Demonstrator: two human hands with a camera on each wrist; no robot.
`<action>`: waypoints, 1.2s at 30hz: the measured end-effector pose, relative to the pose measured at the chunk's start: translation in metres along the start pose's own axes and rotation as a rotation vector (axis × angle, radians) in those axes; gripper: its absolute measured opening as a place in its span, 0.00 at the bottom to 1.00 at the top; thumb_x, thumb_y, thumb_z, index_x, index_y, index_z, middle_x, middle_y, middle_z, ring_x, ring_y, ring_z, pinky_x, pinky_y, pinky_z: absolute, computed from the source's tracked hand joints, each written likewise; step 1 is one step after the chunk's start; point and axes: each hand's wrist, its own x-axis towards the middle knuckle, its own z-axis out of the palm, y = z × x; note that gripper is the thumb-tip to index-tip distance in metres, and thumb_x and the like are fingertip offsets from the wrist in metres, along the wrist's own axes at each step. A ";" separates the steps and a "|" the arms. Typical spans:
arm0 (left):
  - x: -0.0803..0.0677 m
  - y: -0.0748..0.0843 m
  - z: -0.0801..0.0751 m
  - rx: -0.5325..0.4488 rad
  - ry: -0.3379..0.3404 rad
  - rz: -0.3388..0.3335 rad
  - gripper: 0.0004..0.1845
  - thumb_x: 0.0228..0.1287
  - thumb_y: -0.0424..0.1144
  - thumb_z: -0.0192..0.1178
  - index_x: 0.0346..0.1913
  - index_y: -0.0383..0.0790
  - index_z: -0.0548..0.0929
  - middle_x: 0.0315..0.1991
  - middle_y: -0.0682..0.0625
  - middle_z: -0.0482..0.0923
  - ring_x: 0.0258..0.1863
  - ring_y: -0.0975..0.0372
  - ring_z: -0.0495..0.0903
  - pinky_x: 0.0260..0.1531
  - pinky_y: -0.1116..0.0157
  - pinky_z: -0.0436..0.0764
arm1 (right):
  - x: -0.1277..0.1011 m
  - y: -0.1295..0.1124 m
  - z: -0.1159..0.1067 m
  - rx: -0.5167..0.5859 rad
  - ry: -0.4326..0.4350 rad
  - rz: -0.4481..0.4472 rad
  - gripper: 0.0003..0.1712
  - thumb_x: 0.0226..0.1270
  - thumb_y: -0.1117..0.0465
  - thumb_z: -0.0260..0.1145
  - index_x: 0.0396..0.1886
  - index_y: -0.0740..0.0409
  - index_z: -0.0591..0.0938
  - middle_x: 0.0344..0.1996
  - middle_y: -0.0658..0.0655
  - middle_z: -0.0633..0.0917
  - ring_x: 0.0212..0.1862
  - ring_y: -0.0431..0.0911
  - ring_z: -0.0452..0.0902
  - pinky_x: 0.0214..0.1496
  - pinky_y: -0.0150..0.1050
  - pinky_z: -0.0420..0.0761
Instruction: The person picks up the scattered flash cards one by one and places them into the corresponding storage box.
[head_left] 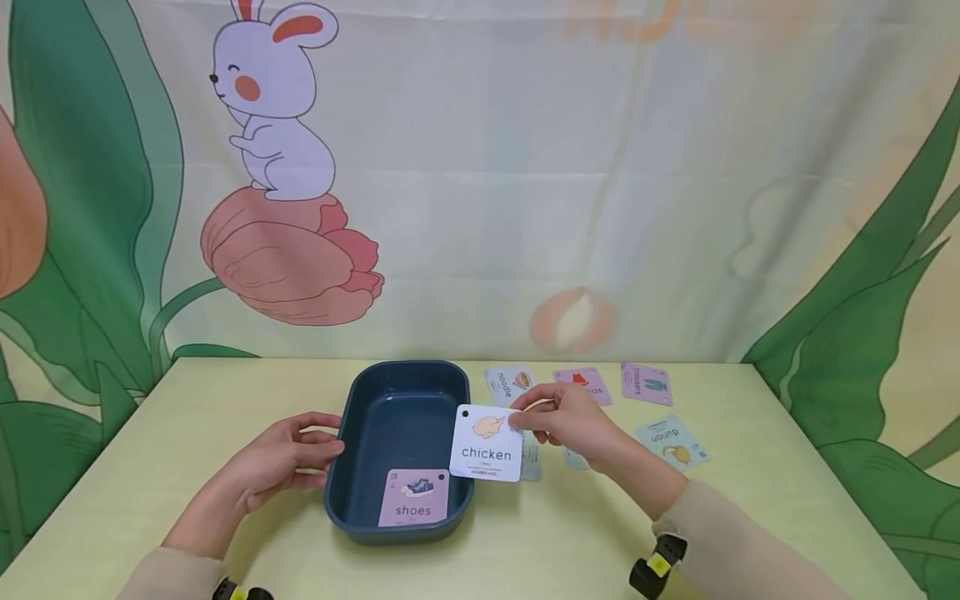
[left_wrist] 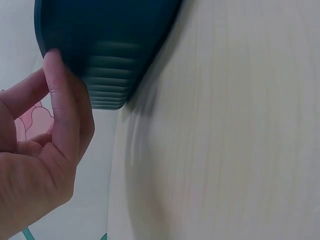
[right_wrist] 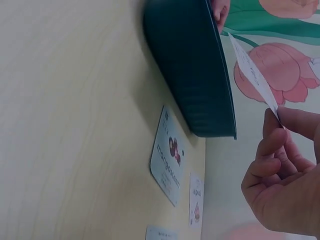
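While pinched, glossy square chicken card, rounded tray

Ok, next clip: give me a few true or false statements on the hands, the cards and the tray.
1. The right hand pinches the chicken card. True.
2. The tray holds no cards. False: the shoes card lies inside it.
3. The left hand touches the tray's outer side. True.
4. The chicken card lies flat on the table. False: it is held up at the tray's right rim.
5. The durian card is in the tray. False: it lies on the table.
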 end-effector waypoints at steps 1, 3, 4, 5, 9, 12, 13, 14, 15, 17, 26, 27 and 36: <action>0.000 0.000 0.000 -0.001 -0.003 0.003 0.30 0.74 0.34 0.62 0.70 0.28 0.62 0.48 0.42 0.77 0.39 0.56 0.84 0.39 0.61 0.87 | 0.001 -0.001 0.003 -0.005 -0.003 0.002 0.12 0.64 0.60 0.75 0.45 0.61 0.86 0.26 0.54 0.86 0.24 0.44 0.70 0.26 0.33 0.61; 0.001 0.000 0.000 0.001 -0.005 0.005 0.30 0.74 0.34 0.63 0.70 0.28 0.62 0.48 0.42 0.78 0.39 0.57 0.84 0.39 0.61 0.87 | 0.004 -0.004 0.008 -0.011 -0.017 0.002 0.12 0.65 0.61 0.75 0.45 0.61 0.86 0.29 0.55 0.87 0.24 0.44 0.70 0.26 0.32 0.62; 0.001 0.000 0.000 0.001 -0.006 0.006 0.30 0.73 0.34 0.63 0.70 0.28 0.62 0.48 0.42 0.78 0.39 0.57 0.84 0.39 0.61 0.87 | 0.006 -0.006 0.010 -0.015 -0.024 -0.003 0.12 0.65 0.61 0.75 0.45 0.61 0.86 0.30 0.55 0.88 0.25 0.43 0.70 0.26 0.32 0.62; 0.001 0.000 0.000 0.002 -0.006 0.007 0.30 0.73 0.34 0.63 0.70 0.28 0.62 0.48 0.42 0.78 0.39 0.57 0.84 0.38 0.61 0.87 | 0.007 -0.007 0.013 -0.012 -0.032 -0.009 0.12 0.65 0.61 0.75 0.45 0.61 0.86 0.31 0.55 0.88 0.25 0.43 0.70 0.26 0.32 0.62; 0.000 -0.002 -0.001 -0.002 -0.009 0.004 0.31 0.73 0.35 0.64 0.70 0.29 0.63 0.47 0.43 0.78 0.38 0.56 0.84 0.38 0.61 0.87 | 0.012 -0.012 0.024 0.017 -0.064 -0.024 0.12 0.65 0.62 0.74 0.45 0.63 0.85 0.32 0.56 0.89 0.24 0.43 0.72 0.25 0.31 0.65; 0.000 -0.004 -0.002 -0.011 -0.012 0.004 0.31 0.73 0.35 0.64 0.70 0.29 0.63 0.47 0.43 0.78 0.38 0.56 0.84 0.38 0.61 0.87 | 0.014 -0.016 0.032 0.039 -0.080 -0.028 0.13 0.65 0.62 0.74 0.45 0.64 0.85 0.33 0.57 0.89 0.23 0.44 0.73 0.24 0.32 0.66; 0.000 -0.005 -0.003 -0.012 -0.012 0.003 0.31 0.73 0.35 0.64 0.71 0.29 0.63 0.47 0.43 0.79 0.38 0.56 0.84 0.38 0.61 0.87 | 0.015 -0.016 0.034 0.042 -0.084 -0.030 0.13 0.65 0.62 0.74 0.45 0.64 0.85 0.33 0.57 0.89 0.22 0.44 0.72 0.24 0.32 0.66; 0.000 -0.005 -0.003 -0.011 -0.011 0.003 0.31 0.73 0.35 0.64 0.71 0.29 0.62 0.47 0.43 0.79 0.38 0.56 0.84 0.38 0.61 0.87 | 0.016 -0.017 0.036 0.046 -0.088 -0.025 0.13 0.65 0.62 0.74 0.45 0.64 0.84 0.33 0.57 0.89 0.21 0.44 0.72 0.24 0.32 0.66; 0.000 -0.005 -0.003 -0.009 -0.009 0.001 0.32 0.73 0.36 0.64 0.71 0.30 0.62 0.47 0.43 0.79 0.38 0.56 0.84 0.38 0.61 0.87 | 0.017 -0.017 0.038 0.051 -0.088 -0.021 0.13 0.66 0.62 0.74 0.45 0.65 0.84 0.32 0.57 0.89 0.21 0.44 0.72 0.23 0.32 0.66; 0.000 -0.004 -0.002 -0.004 -0.007 0.002 0.32 0.73 0.36 0.65 0.71 0.30 0.62 0.47 0.43 0.79 0.39 0.56 0.84 0.38 0.61 0.87 | 0.018 -0.017 0.041 0.053 -0.084 -0.016 0.13 0.66 0.63 0.74 0.45 0.64 0.84 0.30 0.57 0.88 0.20 0.45 0.70 0.22 0.33 0.65; -0.002 -0.003 -0.001 0.015 0.000 -0.004 0.33 0.73 0.36 0.64 0.72 0.30 0.61 0.48 0.42 0.79 0.38 0.57 0.83 0.39 0.61 0.87 | 0.024 -0.025 0.056 0.051 -0.100 -0.025 0.11 0.67 0.62 0.74 0.45 0.61 0.84 0.27 0.58 0.85 0.20 0.45 0.68 0.18 0.34 0.64; -0.002 -0.003 -0.002 0.014 -0.002 -0.005 0.33 0.73 0.36 0.64 0.72 0.30 0.61 0.48 0.42 0.79 0.38 0.57 0.83 0.39 0.61 0.87 | 0.024 -0.025 0.058 0.049 -0.103 -0.024 0.10 0.67 0.62 0.74 0.45 0.60 0.84 0.27 0.58 0.85 0.19 0.45 0.68 0.18 0.34 0.64; 0.000 -0.002 -0.001 0.013 -0.013 0.006 0.33 0.72 0.36 0.65 0.72 0.30 0.61 0.48 0.42 0.79 0.38 0.57 0.83 0.38 0.61 0.87 | 0.029 -0.022 0.072 0.062 -0.098 -0.027 0.09 0.67 0.64 0.74 0.43 0.61 0.84 0.29 0.57 0.86 0.20 0.45 0.71 0.20 0.31 0.74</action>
